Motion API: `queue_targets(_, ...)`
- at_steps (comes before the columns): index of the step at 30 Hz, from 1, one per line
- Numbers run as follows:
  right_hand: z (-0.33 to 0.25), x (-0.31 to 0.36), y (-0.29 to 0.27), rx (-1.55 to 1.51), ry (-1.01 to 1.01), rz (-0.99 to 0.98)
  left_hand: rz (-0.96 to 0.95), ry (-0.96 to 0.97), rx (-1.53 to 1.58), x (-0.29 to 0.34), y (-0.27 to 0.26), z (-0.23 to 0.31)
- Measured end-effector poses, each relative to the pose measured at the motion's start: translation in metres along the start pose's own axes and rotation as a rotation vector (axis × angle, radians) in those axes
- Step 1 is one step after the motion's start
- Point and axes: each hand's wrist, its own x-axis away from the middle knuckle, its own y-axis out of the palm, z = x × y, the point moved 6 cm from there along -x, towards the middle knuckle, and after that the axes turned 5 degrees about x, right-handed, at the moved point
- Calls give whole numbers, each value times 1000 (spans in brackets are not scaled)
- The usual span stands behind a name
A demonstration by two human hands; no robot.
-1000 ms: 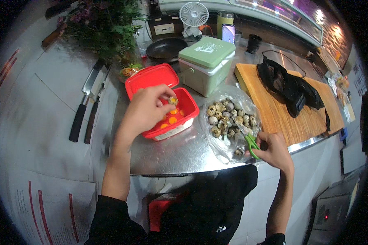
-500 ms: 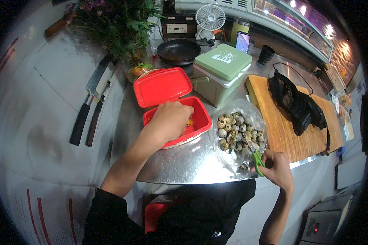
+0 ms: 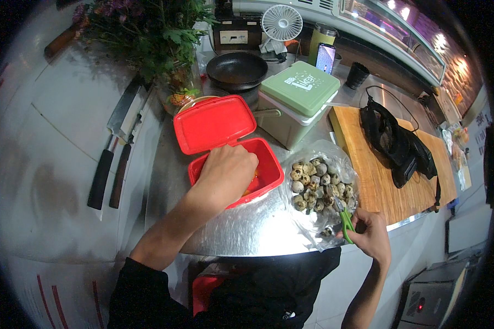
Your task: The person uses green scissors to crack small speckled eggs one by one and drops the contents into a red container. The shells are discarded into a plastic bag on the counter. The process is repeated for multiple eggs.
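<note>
My left hand [image 3: 225, 174] reaches down into a red plastic tub [image 3: 271, 170], its fingers curled; their tips and whatever they hold are hidden. Something orange-yellow shows at the bottom of the tub, beside the fingers. The tub's red lid [image 3: 214, 125] is flipped back. In my right hand [image 3: 371, 233] are green-handled scissors [image 3: 346, 222], their blades pointing at speckled quail eggs [image 3: 312, 180]. Several of these eggs, some of them looking like broken shells, lie in a clear plastic bag [image 3: 302, 222] on the steel counter.
Behind the tub stand a green cool box [image 3: 299, 90] and a black frying pan [image 3: 237, 70]. A wooden board [image 3: 368, 175] with a black bag [image 3: 400, 145] lies to the right. Knives [image 3: 107, 164] hang at the left wall, near flowers [image 3: 153, 38]. A small fan [image 3: 281, 23] stands at the back.
My left hand has sunk deeper into the tub, its fingers now more hidden. My right hand and the scissors stay by the eggs. The whole view has shifted slightly.
</note>
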Motion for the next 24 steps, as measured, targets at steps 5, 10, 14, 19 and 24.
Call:
queue_targets(5, 1, 0, 1, -11, -9, 19, -33, -24, -11, 1, 1, -1)
queue_targets(10, 2, 0, 1, -9, -3, 19, 118, -8, 22, 15, -25, 0)
queue_targets(14, 4, 1, 2, -36, 28, 13, 185, -65, 44, 27, -52, -4)
queue_targets(19, 5, 0, 4, -51, -8, 38, 325, -34, 132, 37, -75, 1)
queue_targets(24, 6, 2, 3, -27, -13, 29, 469, 6, 292, 44, -78, 20)
